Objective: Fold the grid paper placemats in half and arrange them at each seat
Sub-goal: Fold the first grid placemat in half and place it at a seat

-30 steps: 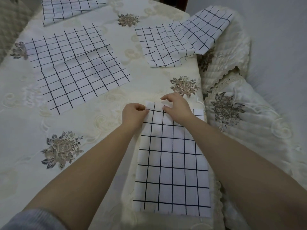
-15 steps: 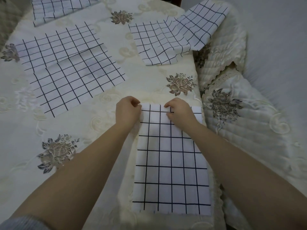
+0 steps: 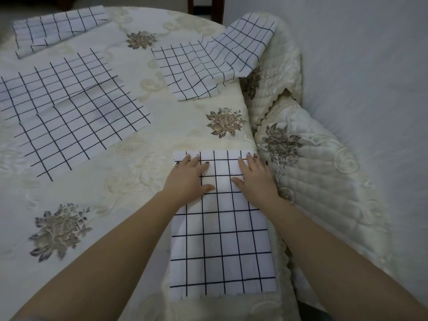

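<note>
A folded white placemat with a black grid [image 3: 222, 239] lies on the table in front of me, close to the right edge. My left hand [image 3: 187, 179] rests flat on its far left part with the fingers spread. My right hand [image 3: 254, 179] presses flat on its far right part. Neither hand grips anything. An unfolded grid placemat [image 3: 69, 107] lies flat to the left. Another placemat [image 3: 213, 61] lies far right, one end draped over a chair back. A folded placemat [image 3: 55, 28] sits at the far left.
The table wears a cream embroidered cloth [image 3: 115, 186] with brown flower motifs. Two chairs with cream quilted covers [image 3: 312, 181] stand tight against the table's right edge. A dark wooden chair [image 3: 206, 8] shows at the far side. Grey floor lies to the right.
Both hands went from pinching the near placemat's far edge to lying flat and open on it. The far edge now lies down on the table.
</note>
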